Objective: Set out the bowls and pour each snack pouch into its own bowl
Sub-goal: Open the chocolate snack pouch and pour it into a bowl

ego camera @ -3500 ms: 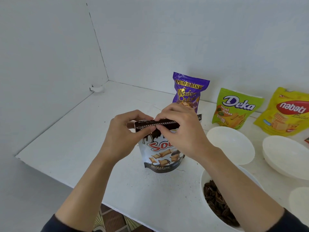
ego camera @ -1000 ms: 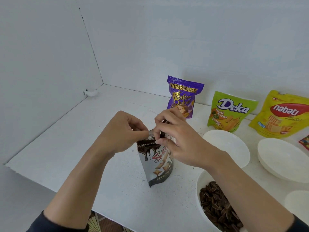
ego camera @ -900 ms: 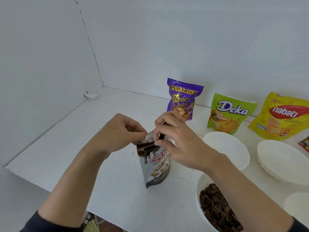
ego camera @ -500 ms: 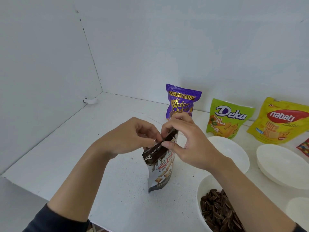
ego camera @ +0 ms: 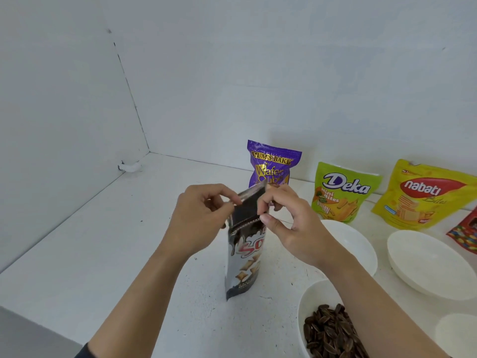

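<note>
Your left hand [ego camera: 198,218] and right hand [ego camera: 286,220] pinch top strip of brown pouch [ego camera: 245,257], upright on bench [ego camera: 129,241].

1. Single view: head-worn wide-angle cam, aimed fwd & down.
2. Close above white tabletop [ego camera: 103,254]; left hand [ego camera: 201,218] & right hand [ego camera: 291,223] mid-frame, near lens.
3. Faces wall corner [ego camera: 134,104], upper left.

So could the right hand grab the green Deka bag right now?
Probably not yet: the right hand is pinching the brown pouch. Once it lets go, the green Deka bag stands close beyond it with nothing in between.
</note>
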A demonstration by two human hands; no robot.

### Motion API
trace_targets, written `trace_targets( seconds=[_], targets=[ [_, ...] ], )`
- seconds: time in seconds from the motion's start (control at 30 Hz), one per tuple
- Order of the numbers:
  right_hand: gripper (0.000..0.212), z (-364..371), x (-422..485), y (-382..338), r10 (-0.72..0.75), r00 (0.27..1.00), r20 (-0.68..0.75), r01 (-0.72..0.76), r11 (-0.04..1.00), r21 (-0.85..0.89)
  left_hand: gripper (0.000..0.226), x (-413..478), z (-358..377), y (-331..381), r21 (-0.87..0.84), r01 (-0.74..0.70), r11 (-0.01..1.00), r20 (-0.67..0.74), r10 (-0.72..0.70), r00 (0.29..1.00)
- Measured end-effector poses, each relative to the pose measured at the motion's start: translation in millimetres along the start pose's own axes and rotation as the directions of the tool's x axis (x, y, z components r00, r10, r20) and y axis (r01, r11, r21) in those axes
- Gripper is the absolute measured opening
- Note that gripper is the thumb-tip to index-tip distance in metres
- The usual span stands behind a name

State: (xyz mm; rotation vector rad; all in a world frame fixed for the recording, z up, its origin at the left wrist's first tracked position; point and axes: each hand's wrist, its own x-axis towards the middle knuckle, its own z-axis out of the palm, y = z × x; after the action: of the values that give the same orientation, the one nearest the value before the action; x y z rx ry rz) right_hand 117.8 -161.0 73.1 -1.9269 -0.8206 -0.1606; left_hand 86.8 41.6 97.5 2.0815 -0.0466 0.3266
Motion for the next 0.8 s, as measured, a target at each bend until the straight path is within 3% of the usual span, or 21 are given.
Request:
trace_targets(
  seconds=[0.07,0.23,0.3,0.63,0.8],
  targets=[
    [0.014,-2.7,-0.1,3.4,0.023,0.999,-0.033,-0.022,1.000,0.004,0.029,1.3,-1.5,-1.6,-0.011,0.035,0.999,-0.052,-0.035,0.998],
    [0.013,6.6,3.6,5.4,0.023,1.000,0.009,-0.024,0.999,0.038,0.030,8.4,5.6,-1.7,0.098,0.057,0.994,0.172,-0.073,0.982],
    [0.005,10.3,4.9,5.6,-0.007,1.000,0.009,0.007,0.999,0.034,0.025,10.4,7.3,0.2,0.128,0.045,0.991,0.193,-0.070,0.979],
    [0.018,-7.1,6.3,25.2,-0.040,0.998,0.037,0.048,0.971,-0.236,0.029,23.8,-14.3,-14.3,0.220,0.134,0.966,-0.050,-0.126,0.991],
    [0.023,-5.1,7.4,26.0,-0.046,0.999,0.008,0.046,0.940,-0.337,0.023,19.3,-9.4,-7.7,0.256,0.079,0.963,-0.052,-0.068,0.996]
  ],
)
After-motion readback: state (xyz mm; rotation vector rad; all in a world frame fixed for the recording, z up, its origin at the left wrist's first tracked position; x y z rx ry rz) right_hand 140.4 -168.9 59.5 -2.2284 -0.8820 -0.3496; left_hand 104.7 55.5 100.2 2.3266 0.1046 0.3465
